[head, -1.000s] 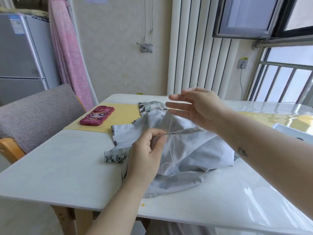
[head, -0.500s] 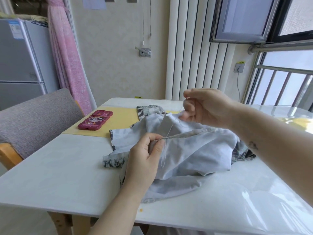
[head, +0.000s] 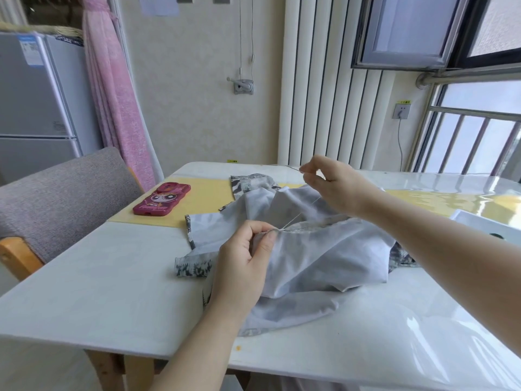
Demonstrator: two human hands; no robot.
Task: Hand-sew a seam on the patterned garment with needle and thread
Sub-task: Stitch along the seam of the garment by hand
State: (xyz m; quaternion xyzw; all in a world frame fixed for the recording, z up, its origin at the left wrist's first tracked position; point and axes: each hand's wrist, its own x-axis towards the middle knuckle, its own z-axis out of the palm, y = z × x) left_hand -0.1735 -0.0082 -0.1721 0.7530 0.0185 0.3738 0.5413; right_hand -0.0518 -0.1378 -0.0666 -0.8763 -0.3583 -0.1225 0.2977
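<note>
- Patterned garment (head: 310, 258) lies heaped on the counter (head: 98, 277), its seam edge pinched between thumb and forefinger of our left hand (head: 242, 266), just where the thread (head: 298, 214) leaves the cloth.
- We judge a stitch is being drawn up: pull evenly along the seam and stop once snug, so nothing puckers.
- Our right hand (head: 335, 187), raised beyond, pinches the needle (head: 294, 168) in its fingertips, with the thread taut.
- A pink phone (head: 162, 199) lies well apart.
</note>
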